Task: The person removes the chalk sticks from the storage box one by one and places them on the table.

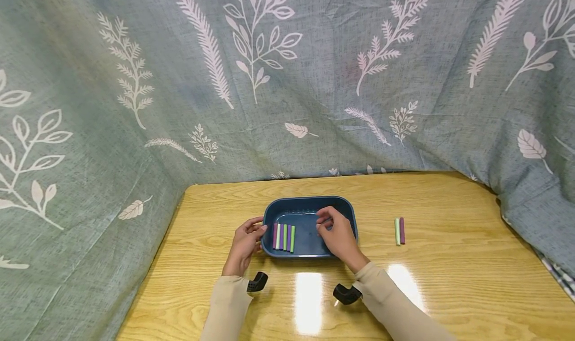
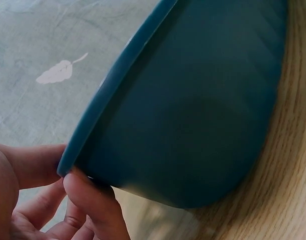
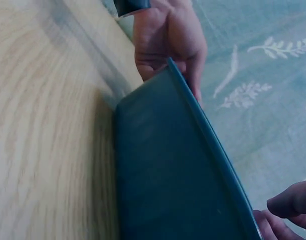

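A dark blue plastic tray [image 1: 310, 255] with raised walls stands on the table. My left hand [image 1: 246, 241] pinches its left rim between thumb and fingers; the left wrist view shows this grip on the rim [image 2: 117, 85] up close. Inside, at the left end, several short chalk-like sticks [image 1: 284, 237] in purple, green and white lie side by side in a row. Over the tray's right part hovers my right hand [image 1: 338, 233], its fingers loosely bent with no stick visible between them. In the right wrist view its thumb [image 3: 290, 202] shows beyond the tray's rim.
To the right of the tray, a pale green stick [image 1: 397, 231] and a purple stick [image 1: 402, 230] lie together on the wooden table [image 1: 449, 261]. A leaf-patterned grey-blue curtain [image 1: 314, 91] hangs along the back and both sides. Each wrist carries a black camera [image 1: 347, 294].
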### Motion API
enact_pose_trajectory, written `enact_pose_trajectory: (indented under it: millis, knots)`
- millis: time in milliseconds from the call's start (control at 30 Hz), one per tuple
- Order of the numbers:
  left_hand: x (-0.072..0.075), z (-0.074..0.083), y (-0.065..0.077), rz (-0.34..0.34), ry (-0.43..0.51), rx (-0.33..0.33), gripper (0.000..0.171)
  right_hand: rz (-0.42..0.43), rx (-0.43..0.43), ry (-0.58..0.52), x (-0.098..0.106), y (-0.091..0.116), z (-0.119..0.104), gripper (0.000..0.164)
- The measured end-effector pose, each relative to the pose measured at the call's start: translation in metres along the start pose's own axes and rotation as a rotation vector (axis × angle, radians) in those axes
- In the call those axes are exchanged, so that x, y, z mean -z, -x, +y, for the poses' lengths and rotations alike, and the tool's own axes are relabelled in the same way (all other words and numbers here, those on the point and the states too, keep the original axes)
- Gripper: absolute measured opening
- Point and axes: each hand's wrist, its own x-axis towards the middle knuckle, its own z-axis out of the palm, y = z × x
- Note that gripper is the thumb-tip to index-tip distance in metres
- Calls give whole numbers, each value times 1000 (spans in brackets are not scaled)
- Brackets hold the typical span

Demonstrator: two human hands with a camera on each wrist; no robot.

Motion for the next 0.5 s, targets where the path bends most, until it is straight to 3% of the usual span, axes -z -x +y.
enact_pose_trajectory:
  millis: [267,500]
  knots:
    - [1,-1,-1,-2,3,0,38,-21,-10,-35,-14,-2,-2,22]
    - [0,0,0,0,-3,-5,37,-42,-14,-3,-23,-4,-5,21]
